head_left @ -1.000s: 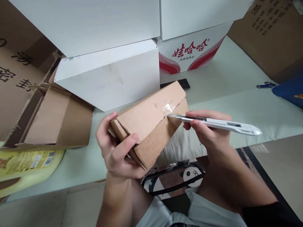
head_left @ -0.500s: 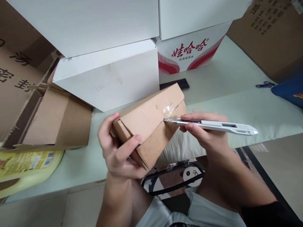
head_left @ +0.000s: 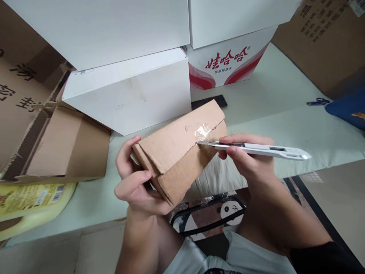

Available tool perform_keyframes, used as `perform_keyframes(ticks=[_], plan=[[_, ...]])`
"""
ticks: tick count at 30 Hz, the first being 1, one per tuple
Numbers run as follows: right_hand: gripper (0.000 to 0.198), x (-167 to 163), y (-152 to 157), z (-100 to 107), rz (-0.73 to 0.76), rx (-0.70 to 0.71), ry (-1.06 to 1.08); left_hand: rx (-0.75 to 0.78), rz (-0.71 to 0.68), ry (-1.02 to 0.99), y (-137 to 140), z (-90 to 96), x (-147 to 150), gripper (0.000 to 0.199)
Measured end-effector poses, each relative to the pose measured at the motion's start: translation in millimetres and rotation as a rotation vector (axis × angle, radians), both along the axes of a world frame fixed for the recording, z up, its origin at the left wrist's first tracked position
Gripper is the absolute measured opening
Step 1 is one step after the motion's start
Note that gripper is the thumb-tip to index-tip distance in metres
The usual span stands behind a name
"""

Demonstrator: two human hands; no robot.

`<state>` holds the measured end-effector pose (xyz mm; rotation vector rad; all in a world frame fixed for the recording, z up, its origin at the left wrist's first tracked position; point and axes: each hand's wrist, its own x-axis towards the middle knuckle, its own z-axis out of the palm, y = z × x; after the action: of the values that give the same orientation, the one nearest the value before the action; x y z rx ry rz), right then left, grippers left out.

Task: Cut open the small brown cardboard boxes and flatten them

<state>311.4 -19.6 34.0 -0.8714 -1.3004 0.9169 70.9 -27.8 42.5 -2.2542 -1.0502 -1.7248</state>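
A small brown cardboard box (head_left: 171, 148) is held tilted above the front of the table. My left hand (head_left: 137, 184) grips its left end, thumb at the near left corner and fingers around the back and underneath. Clear tape (head_left: 202, 131) shines across the seam on the box's right part. Between the thumb and fingers of my right hand (head_left: 248, 154) is a white utility knife (head_left: 273, 149), its blade out. The blade tip touches the seam at the left edge of the tape.
White boxes (head_left: 128, 99) stand stacked behind, one red-and-white carton (head_left: 228, 64) among them. A black phone (head_left: 209, 102) lies before them. Open cardboard (head_left: 65, 144) and a yellow jug (head_left: 37, 201) are at left; a blue item (head_left: 348, 110) is at right.
The box has tilted slightly, and its right end has shifted a little right. My left thumb has slid left toward the box's edge. The knife's handle end has risen slightly.
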Motion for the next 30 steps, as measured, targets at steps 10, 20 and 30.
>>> perform_keyframes(ticks=[10,20,30], plan=[[0.014,-1,-2,6,0.032,0.017,-0.031,-0.024,-0.021,0.087,-3,0.4,-10,0.069],[0.013,0,-5,6,0.075,0.106,0.001,-0.015,-0.045,0.066,-2,0.6,-8,0.071],[0.013,-2,-8,8,0.064,0.079,-0.024,-0.018,-0.018,0.073,-3,2.9,-6,0.06]])
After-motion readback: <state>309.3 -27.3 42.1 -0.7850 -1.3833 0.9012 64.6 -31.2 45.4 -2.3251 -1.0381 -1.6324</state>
